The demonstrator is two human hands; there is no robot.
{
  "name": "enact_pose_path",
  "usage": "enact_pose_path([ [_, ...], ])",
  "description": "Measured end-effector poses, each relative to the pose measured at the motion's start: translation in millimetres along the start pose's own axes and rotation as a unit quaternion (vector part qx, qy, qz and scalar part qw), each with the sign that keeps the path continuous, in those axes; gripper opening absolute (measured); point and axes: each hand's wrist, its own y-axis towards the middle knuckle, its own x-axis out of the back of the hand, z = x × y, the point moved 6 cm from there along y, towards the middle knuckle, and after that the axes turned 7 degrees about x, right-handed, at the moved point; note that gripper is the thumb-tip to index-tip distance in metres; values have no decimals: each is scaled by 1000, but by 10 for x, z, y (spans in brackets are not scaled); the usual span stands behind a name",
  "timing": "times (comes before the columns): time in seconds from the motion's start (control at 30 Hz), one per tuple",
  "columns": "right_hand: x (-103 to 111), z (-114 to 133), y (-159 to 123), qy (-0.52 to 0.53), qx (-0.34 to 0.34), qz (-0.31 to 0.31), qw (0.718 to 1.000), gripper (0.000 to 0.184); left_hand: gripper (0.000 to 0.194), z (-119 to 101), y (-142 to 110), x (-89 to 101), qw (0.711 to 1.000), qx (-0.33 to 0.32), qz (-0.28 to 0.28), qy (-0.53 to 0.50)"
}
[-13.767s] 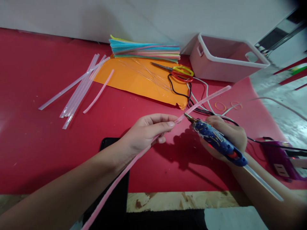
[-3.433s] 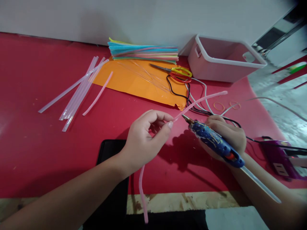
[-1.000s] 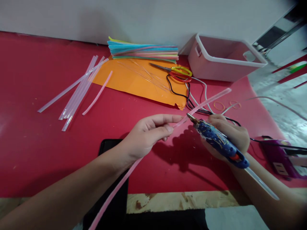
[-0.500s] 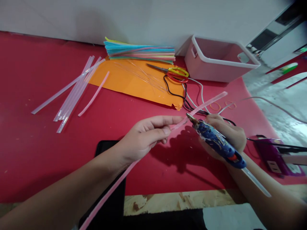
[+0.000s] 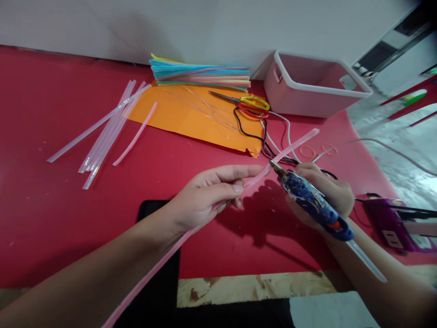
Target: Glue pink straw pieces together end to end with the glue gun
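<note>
My left hand pinches a long pink pipe cleaner between thumb and fingers. One end of it sticks out to the upper right; the rest runs back under my wrist and out at the bottom edge. My right hand is wrapped round a worn blue glue gun with dried glue on its body. The gun's metal tip is at the pipe cleaner, just beyond my left fingertips; whether it touches I cannot tell. A clear glue stick juts from the gun's rear.
Glue sticks and a short pink pipe cleaner lie left on the red table. Behind are an orange envelope, scissors, coloured pipe cleaners and a pink bin. Cords reach a purple power strip; a black flat object lies in front.
The glue gun's tip has shifted slightly to the right along the pipe cleaner. The pipe cleaner's free end has moved a little left and up. Both hands keep their holds.
</note>
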Motion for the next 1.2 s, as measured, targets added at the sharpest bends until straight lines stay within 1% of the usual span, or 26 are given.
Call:
enact_pose_path([
  [0.13,0,0,-10,3,2,3,1000,15,29,-14,0,-5,1000,-7,0,5],
  [0.3,13,-21,-28,-12,-16,1,1000,12,31,-12,3,-22,1000,-1,13,-1],
  [0.43,16,-13,-24,-17,-13,-1,1000,9,31,-19,-8,-30,1000,4,5,6],
  [0.63,12,-23,-25,-18,-23,-2,1000,12,32,-30,-19,-38,1000,6,2,7],
  [0.8,17,-36,-28,-13,-16,-16,1000,11,33,-27,-20,-39,1000,9,5,5],
  [0.9,17,-48,-38,-7,-24,-17,1000,10,34,-30,-15,-39,1000,9,8,2],
  [1.2,28,-34,-14,-2,-9,-21,1000,10,34,-18,-26,-41,1000,15,16,-10],
])
